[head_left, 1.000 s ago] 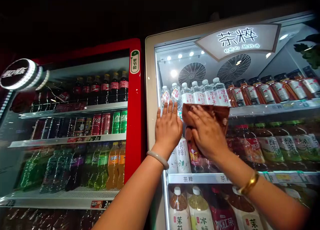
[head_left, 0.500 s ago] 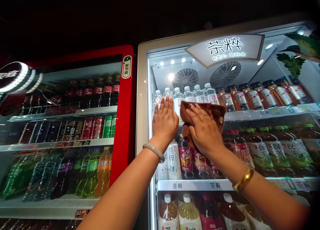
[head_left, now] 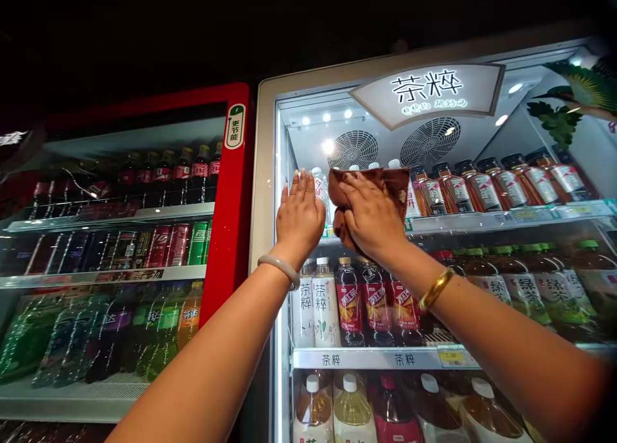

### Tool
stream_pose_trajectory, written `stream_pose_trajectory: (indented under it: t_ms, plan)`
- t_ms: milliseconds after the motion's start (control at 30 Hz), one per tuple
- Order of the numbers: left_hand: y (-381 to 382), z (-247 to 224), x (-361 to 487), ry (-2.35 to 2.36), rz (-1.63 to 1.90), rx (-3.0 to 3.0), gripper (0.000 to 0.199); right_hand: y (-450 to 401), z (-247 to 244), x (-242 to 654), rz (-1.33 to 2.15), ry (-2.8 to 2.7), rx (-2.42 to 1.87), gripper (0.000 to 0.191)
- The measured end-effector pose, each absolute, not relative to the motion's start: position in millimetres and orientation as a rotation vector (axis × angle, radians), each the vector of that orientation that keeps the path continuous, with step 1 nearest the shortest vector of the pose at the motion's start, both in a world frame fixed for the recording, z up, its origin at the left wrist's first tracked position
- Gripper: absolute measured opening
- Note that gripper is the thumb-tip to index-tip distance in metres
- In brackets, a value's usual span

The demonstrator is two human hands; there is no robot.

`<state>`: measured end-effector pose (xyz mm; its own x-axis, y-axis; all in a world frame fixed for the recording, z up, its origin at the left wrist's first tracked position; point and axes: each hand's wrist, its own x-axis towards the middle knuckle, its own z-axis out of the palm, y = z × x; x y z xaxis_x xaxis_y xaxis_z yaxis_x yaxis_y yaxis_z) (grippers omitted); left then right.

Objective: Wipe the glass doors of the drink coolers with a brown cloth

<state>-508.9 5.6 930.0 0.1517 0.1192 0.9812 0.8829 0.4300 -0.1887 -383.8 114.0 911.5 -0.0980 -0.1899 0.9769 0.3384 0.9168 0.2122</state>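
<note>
My left hand (head_left: 301, 215) lies flat against the glass door (head_left: 308, 137) of a white-framed drinks fridge, fingers together and pointing up, with nothing in it. To its right, my right hand (head_left: 369, 215) presses a folded brown cloth (head_left: 398, 184) against the same glass. The cloth bunches out above and to both sides of the fingers. Behind the glass, the cloth and hand partly hide a row of clear water bottles (head_left: 318, 184). Red-labelled tea bottles (head_left: 349, 298) stand on the shelf below my hands.
A red-framed drinks fridge (head_left: 226, 192) stands to the left, with bottles and cans inside. A lit fan-shaped sign (head_left: 429, 92) is at the top of the white-framed fridge. Green leaves (head_left: 554, 125) show at the upper right.
My right hand and the brown cloth have moved left and up over the glass. My left hand has shifted slightly up and left. The view has turned a little, so the fridges appear further left.
</note>
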Motion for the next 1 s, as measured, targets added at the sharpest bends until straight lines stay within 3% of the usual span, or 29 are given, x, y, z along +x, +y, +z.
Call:
stream_pose_trajectory:
  t_ms: [100,200,333,567,833,1000]
  plan:
    - [0,929,-513,-1.331,-0.835,-0.968,0.062,103,913,-402,-0.550,-1.700,0.043,0.054]
    - [-6,946,-518,-1.386,-0.920,-0.900,0.062,93,946,-414,-0.627,-1.752,0.135,0.051]
    - [-1,975,-511,-1.418,-0.816,-0.906,0.062,101,983,-399,-0.571,-1.732,0.041,0.054]
    - [9,964,-503,-1.363,-0.612,-1.011,0.062,115,938,-388,-0.434,-1.584,-0.117,0.055]
    - [4,986,-505,-1.396,-0.676,-1.001,0.064,129,990,-371,-0.474,-1.642,-0.157,0.056]
    - [34,988,-489,-1.333,-0.644,-1.008,0.063,157,956,-348,-0.432,-1.506,-0.257,0.055]
